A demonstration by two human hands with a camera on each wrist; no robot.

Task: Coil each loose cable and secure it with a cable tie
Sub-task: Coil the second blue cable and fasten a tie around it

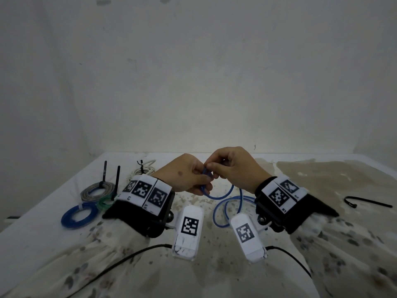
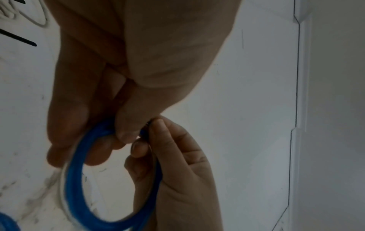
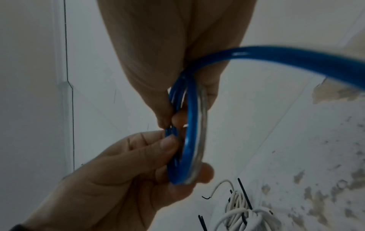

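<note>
So, step: mid-coil on the blue cable point(image 1: 221, 195), no tie on it yet.
Left hand point(image 1: 189, 175): pinches the small coil.
Right hand point(image 1: 232, 166): pinches the coil's top; loose tail hangs below it.
Next: wrap remaining slack, then grab the black cable tie point(image 1: 365, 203) lying right of that hand.

— What do we have at the left of the table point(image 1: 214, 250)?
— Three tied coils point(image 1: 97, 191) near the front, a fourth bundle point(image 1: 142, 167) behind them.
— Centre?
— We hold a cable point(image 1: 221, 195) between both hands, above its slack on the table.
— Far right?
— One cable tie point(image 1: 365, 202), well apart.
</note>
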